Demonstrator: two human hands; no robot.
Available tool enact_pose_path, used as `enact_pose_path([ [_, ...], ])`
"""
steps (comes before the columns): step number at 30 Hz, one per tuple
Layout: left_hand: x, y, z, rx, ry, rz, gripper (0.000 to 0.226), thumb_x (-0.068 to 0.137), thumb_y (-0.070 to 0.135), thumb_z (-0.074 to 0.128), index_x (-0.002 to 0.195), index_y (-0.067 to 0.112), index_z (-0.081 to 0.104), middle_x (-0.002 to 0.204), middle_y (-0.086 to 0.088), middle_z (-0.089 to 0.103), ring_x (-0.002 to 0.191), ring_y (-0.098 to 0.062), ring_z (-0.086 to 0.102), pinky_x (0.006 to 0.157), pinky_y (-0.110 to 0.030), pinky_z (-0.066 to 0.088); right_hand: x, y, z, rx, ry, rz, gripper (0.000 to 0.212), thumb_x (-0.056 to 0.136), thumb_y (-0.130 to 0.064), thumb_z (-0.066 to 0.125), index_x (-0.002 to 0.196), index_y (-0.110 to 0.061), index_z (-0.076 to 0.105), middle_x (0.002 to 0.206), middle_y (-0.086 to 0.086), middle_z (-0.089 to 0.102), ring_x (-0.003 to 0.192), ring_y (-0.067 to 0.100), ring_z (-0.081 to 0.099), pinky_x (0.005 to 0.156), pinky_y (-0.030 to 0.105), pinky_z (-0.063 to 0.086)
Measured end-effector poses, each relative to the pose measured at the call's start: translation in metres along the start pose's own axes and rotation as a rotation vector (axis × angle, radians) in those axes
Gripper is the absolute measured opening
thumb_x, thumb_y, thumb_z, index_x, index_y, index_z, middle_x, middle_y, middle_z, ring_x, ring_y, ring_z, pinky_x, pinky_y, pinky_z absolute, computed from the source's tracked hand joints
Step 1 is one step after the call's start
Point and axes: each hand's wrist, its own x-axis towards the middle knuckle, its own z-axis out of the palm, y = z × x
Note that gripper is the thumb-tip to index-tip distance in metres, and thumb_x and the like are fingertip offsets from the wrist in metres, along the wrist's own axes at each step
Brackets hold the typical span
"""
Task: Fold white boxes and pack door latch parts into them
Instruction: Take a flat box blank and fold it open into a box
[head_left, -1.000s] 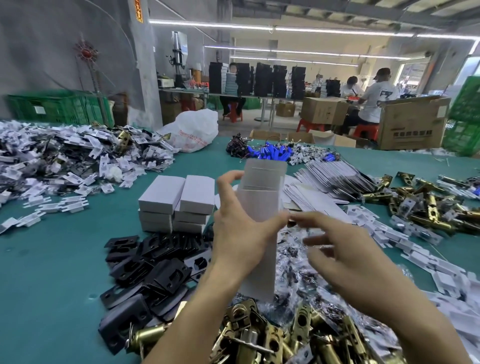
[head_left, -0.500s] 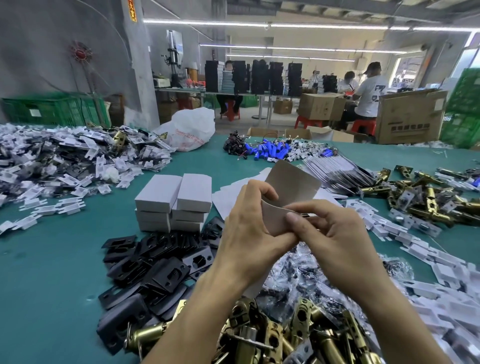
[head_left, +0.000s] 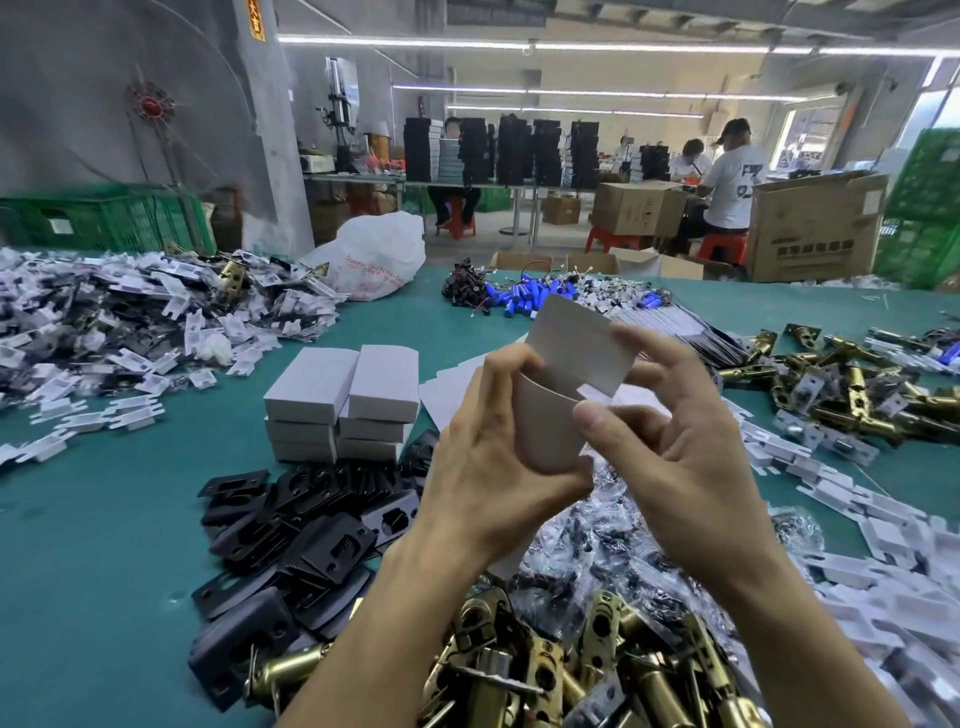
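Half-folded white cardboard box (head_left: 548, 426) is dead centre. Left hand (head_left: 483, 467) is wrapped round its body, right hand (head_left: 675, 447) pinches the flap up at 1 o'clock. Looks featherlight and easy to crease, so I'd grip near the fold lines. Brass metal latch bolts (head_left: 543, 670) are piled at 6 o'clock.

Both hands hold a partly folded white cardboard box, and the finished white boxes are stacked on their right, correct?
No: the head view shows the stack of finished white cardboard boxes left of the hands. The left hand and right hand do hold the partly folded white box.
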Motion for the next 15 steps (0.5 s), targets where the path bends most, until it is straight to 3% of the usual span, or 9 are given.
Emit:
enact_pose_path([
  [2,-0.0006,0.0001,-0.0003,0.01,-0.037,0.038,0.07,0.064,0.035,0.079,0.115,0.045,0.032,0.1,0.012,0.055,0.072,-0.012,0.059,0.053,-0.035,0.052,0.0016,0.0007,-0.0021,0.088,0.054,-0.022,0.052,0.089,-0.036,0.065,0.134,-0.045,0.041,0.105,-0.011,0.067,0.092,0.011,0.071,0.075,0.022,0.057],
  [3,-0.0015,0.001,-0.0001,0.021,-0.063,0.065,0.07,0.063,0.033,0.078,0.116,0.044,0.033,0.099,0.011,0.054,0.07,-0.012,0.057,0.052,-0.031,0.05,0.002,-0.0007,-0.0026,0.117,0.09,-0.023,0.045,0.09,-0.04,0.062,0.131,-0.044,0.045,0.104,-0.008,0.069,0.094,0.011,0.071,0.077,0.02,0.056],
  [5,-0.0024,0.0033,0.0006,0.065,-0.088,0.106,0.076,0.062,0.033,0.078,0.121,0.039,0.031,0.103,0.011,0.053,0.07,-0.011,0.054,0.053,-0.024,0.045,0.0036,-0.0026,-0.0028,0.135,0.133,-0.006,0.022,0.089,-0.045,0.059,0.108,-0.039,0.066,0.098,-0.005,0.073,0.092,0.01,0.07,0.076,0.021,0.056],
  [7,-0.0017,0.0044,0.0006,0.071,-0.078,0.105,0.082,0.061,0.032,0.078,0.123,0.042,0.025,0.106,0.014,0.049,0.07,-0.013,0.054,0.053,-0.028,0.046,0.0034,-0.0013,-0.0042,0.15,0.115,0.033,0.022,0.083,-0.049,0.059,0.087,-0.034,0.075,0.093,-0.003,0.075,0.088,0.013,0.068,0.076,0.029,0.057],
  [10,-0.001,0.0046,0.0008,0.053,-0.062,0.087,0.091,0.061,0.028,0.08,0.123,0.047,0.017,0.107,0.008,0.054,0.072,-0.022,0.061,0.053,-0.04,0.052,0.0013,-0.0018,-0.0046,0.225,0.014,0.072,0.037,0.079,-0.058,0.066,0.097,-0.028,0.079,0.103,0.002,0.075,0.098,0.019,0.069,0.08,0.036,0.058],
  [13,-0.0006,0.0055,0.0005,0.058,-0.049,0.079,0.091,0.059,0.028,0.079,0.122,0.046,0.016,0.103,0.006,0.057,0.072,-0.026,0.062,0.054,-0.043,0.052,0.002,-0.0035,-0.0016,0.198,-0.01,0.031,0.026,0.082,-0.031,0.07,0.107,-0.027,0.076,0.104,0.0,0.076,0.1,0.014,0.071,0.083,0.028,0.057],
  [15,-0.0007,0.0057,0.0008,0.065,-0.048,0.076,0.092,0.058,0.028,0.079,0.122,0.046,0.015,0.103,0.005,0.057,0.073,-0.028,0.062,0.054,-0.045,0.052,0.0022,-0.0036,-0.0009,0.204,-0.011,0.05,0.024,0.086,-0.028,0.066,0.108,-0.023,0.077,0.106,0.003,0.076,0.101,0.016,0.071,0.086,0.033,0.056],
])
